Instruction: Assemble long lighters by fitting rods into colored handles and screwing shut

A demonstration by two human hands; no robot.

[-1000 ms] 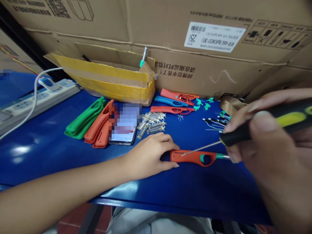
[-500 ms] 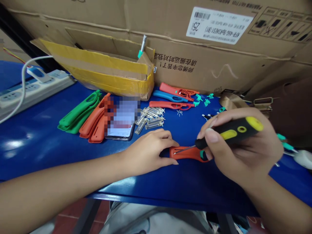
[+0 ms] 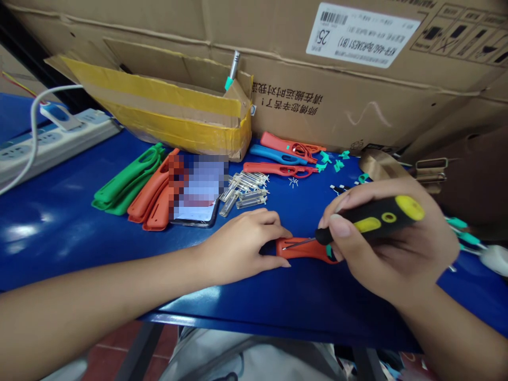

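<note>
Orange casing (image 3: pixel 304 252), end between left fingers (image 3: pixel 277 262), under screwdriver (image 3: pixel 368 224).

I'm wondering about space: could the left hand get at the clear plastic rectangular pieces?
Probably yes: the clear plastic rectangular pieces lie just beyond the left hand with nothing visible between, though it would have to release the long orange plastic handle.

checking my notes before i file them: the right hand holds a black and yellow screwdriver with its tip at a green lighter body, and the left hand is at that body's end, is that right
Not quite: the lighter body is orange, not green, as the head view shows. The right hand does hold the black and yellow screwdriver, and the left hand is at the body's end.
</note>
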